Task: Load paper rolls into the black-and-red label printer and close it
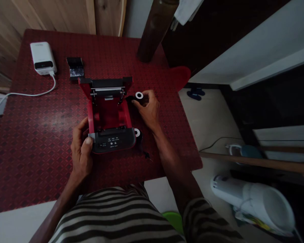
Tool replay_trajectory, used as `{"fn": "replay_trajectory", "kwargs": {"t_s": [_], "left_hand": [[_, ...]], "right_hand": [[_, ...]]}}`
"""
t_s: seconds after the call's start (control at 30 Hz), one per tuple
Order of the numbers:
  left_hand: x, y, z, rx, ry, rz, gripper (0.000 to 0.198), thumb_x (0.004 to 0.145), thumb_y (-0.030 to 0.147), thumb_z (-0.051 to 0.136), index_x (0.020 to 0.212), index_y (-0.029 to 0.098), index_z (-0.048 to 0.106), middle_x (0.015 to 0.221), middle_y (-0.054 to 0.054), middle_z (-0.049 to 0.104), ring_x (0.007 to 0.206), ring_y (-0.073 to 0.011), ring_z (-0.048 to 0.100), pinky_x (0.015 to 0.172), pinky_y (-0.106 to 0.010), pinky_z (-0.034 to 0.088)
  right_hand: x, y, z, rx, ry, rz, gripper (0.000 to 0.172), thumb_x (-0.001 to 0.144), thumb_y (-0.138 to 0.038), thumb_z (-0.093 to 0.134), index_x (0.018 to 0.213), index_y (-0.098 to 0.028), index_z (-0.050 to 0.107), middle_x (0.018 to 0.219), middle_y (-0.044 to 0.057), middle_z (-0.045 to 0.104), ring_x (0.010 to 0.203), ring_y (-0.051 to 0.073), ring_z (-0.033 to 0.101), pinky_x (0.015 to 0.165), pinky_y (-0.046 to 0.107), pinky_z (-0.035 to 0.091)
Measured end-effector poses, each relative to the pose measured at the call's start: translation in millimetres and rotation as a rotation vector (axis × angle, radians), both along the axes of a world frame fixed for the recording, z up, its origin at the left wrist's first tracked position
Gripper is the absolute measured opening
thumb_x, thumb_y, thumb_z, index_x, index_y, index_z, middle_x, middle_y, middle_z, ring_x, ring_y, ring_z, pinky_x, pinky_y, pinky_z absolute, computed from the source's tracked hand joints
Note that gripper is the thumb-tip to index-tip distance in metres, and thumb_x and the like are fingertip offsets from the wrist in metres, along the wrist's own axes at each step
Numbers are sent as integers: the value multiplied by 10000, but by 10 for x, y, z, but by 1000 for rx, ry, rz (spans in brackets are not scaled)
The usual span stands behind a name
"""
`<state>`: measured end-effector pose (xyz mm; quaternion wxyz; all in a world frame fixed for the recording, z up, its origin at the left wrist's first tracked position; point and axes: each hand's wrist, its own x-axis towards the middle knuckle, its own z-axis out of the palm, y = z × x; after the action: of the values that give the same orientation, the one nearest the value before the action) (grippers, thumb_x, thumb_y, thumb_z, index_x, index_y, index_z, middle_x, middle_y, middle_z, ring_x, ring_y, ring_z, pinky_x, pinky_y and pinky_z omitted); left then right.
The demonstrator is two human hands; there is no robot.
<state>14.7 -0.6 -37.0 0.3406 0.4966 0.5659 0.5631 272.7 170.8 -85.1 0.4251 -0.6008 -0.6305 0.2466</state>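
Observation:
A small red and black printer (108, 114) lies on the red patterned table (40, 128) with its lid flipped open toward the far side. Its red inner bay shows bare. My left hand (81, 148) grips the printer's near left corner, thumb on the grey front panel. My right hand (148, 108) is closed on a small black roll with a white core (138, 96) just right of the open lid. A second black roll with a white core (137, 134) lies on the table by the printer's near right corner.
A white power bank (42, 58) with a white cable (27, 93) sits at the far left. A small black part (75, 67) lies behind the printer. A dark post (154, 30) stands at the table's far edge. Floor clutter lies to the right.

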Motion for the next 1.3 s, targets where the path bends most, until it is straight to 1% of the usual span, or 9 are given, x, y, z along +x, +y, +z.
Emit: {"fn": "replay_trajectory", "kwargs": {"t_s": [0.2,0.37,0.53,0.67,0.8,0.97,1.1,1.2,1.3], "left_hand": [[-5,-4,4,17,24,-12,601,1161,700,641,1573,278,762,1476,-112,784,1286,-330,758,1073,-463,631],[-3,-7,-21,30,49,-3,605,1167,706,627,1573,277,761,1475,-122,805,1265,-335,782,1038,-477,663],[6,3,-47,46,45,20,594,1162,706,632,1566,294,771,1487,-105,802,1289,-327,772,1054,-474,660],[-13,8,-59,54,66,22,624,1160,721,629,1579,281,771,1458,-108,809,1269,-322,775,1057,-470,655],[-26,-3,-59,34,55,-11,624,1167,715,625,1609,294,752,1513,-111,796,1332,-342,759,1087,-490,646],[-5,-7,-64,47,26,-8,597,1173,695,643,1616,308,745,1523,-102,787,1316,-338,770,1088,-496,660],[-11,-10,-89,63,45,-14,587,1198,669,623,1636,292,729,1514,-115,785,1332,-333,767,1100,-495,658],[-33,-20,-108,79,74,-33,587,1217,651,596,1661,284,706,1540,-127,770,1368,-333,753,1113,-502,654],[-55,-35,-111,65,79,-52,586,1227,639,575,1683,288,683,1589,-137,751,1405,-344,742,1152,-537,646]], "right_hand": [[95,-124,162,-71,80,-8,518,820,-331,966,1231,-261,657,1283,101,844,1082,268,791,893,404,620],[408,-733,435,-194,26,86,118,964,-347,827,1052,-269,814,985,27,836,837,221,723,789,369,580],[429,-1211,535,-300,74,340,382,910,-196,820,1265,-311,902,1275,54,893,934,225,790,856,388,640],[215,-1192,391,-211,124,382,312,919,-173,797,1184,-298,905,1324,72,904,1196,274,835,1045,446,660],[225,-1166,389,-192,134,333,234,936,-230,796,1148,-283,879,1210,58,915,1159,280,849,1094,477,661],[452,-1235,1053,-205,132,295,259,1043,-338,822,1299,-301,815,1296,51,882,1227,286,831,1091,468,671],[262,-1096,1574,-65,-85,539,313,1098,-282,748,1409,-309,774,1324,60,858,1205,298,812,1114,502,668],[-102,-900,1608,52,-305,699,397,1108,-181,699,1496,-263,706,1434,104,825,1332,325,776,1210,556,645],[-461,-768,1487,48,-541,696,346,1108,-63,639,1416,-209,703,1334,133,820,1305,342,770,1198,575,648]]}}
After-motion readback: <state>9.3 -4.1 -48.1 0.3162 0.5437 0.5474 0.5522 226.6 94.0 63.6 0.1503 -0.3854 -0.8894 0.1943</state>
